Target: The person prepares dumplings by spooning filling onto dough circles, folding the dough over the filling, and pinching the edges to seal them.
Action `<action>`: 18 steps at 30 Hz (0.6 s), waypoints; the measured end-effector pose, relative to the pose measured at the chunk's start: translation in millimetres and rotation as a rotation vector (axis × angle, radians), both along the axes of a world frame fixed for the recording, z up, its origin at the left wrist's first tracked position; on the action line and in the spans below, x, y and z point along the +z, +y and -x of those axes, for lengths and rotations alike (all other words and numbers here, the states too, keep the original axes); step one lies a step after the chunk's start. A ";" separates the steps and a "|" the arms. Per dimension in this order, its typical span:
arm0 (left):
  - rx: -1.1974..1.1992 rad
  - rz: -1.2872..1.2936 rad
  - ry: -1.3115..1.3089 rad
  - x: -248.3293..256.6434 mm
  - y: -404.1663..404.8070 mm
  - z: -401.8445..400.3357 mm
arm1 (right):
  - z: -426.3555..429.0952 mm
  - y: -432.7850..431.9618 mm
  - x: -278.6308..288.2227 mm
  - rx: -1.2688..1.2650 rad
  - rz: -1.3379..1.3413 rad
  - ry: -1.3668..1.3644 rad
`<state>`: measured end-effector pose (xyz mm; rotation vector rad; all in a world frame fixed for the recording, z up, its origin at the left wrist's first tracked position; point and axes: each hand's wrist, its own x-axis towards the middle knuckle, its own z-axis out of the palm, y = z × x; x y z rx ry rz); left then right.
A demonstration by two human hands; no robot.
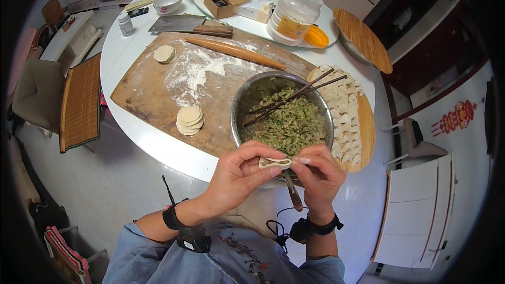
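Between my left hand (244,169) and my right hand (321,171) is a half-folded dumpling (276,163), its filling showing through the open upper edge. Fingers of both hands pinch its two ends, over the near rim of a steel bowl (235,120). Chopped green-flecked filling (303,120) lies in the bowl, with dark chopsticks (290,96) resting across it. A utensil handle (292,193) sticks out below the dumpling, between my hands. Stacks of round dough wrappers lie on the floured wooden board (146,90), one nearer (190,120) and one farther (165,53).
Right of the bowl, rows of folded dumplings (344,114) cover a round wooden board (367,126). A rolling pin (236,52) and a cleaver (177,23) lie beyond the bowl. A plastic jar (294,14), an orange lid (317,36) and a white bowl (168,4) stand farther back.
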<state>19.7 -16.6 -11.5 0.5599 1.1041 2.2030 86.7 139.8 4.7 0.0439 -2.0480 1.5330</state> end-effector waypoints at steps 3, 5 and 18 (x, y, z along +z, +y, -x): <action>-0.004 -0.011 -0.013 0.8 0.0 0.1 | -0.5 1.4 2.0 0.019 0.082 -0.015; -0.025 0.031 -0.007 1.6 0.5 -0.5 | -0.1 3.6 0.2 0.033 0.053 0.001; 0.110 0.249 0.302 8.5 0.5 -0.7 | 2.2 4.1 3.7 0.001 -0.055 0.056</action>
